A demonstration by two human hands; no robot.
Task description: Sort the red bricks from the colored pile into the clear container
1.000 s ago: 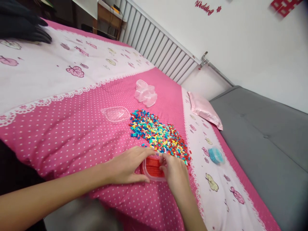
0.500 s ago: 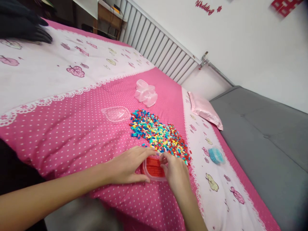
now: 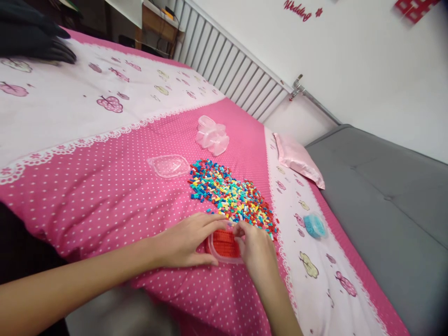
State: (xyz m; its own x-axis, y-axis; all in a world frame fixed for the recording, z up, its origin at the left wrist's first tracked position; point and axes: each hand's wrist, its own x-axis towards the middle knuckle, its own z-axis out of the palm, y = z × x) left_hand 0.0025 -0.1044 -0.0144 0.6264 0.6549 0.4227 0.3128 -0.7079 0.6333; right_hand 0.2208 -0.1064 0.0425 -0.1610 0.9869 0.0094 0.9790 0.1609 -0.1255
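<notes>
A clear plastic container (image 3: 227,259) filled with rows of red building bricks (image 3: 224,243) sits on the pink polka-dot sheet in front of me. Around its left side curves my left hand (image 3: 191,240), thumb at the near edge and fingers along the far rim. My right hand (image 3: 257,242) is at the container's right side, its thumb and forefinger pinched together over the far right part; what lies between those fingertips is hidden. Just beyond both hands spreads a pile of small multicoloured bricks (image 3: 231,189), mostly blue, yellow, teal and red.
Left of the pile lies a clear lid (image 3: 171,166). Further back are several clear containers (image 3: 212,135) in a cluster. A closed container of blue bricks (image 3: 315,226) stands to the right, near a pink pillow (image 3: 299,158) and the grey headboard (image 3: 385,200). Black-gloved hand shape (image 3: 38,42) rests far left.
The right hand has shifted very slightly at the container's right side. The left hand, the container and the pile look the same.
</notes>
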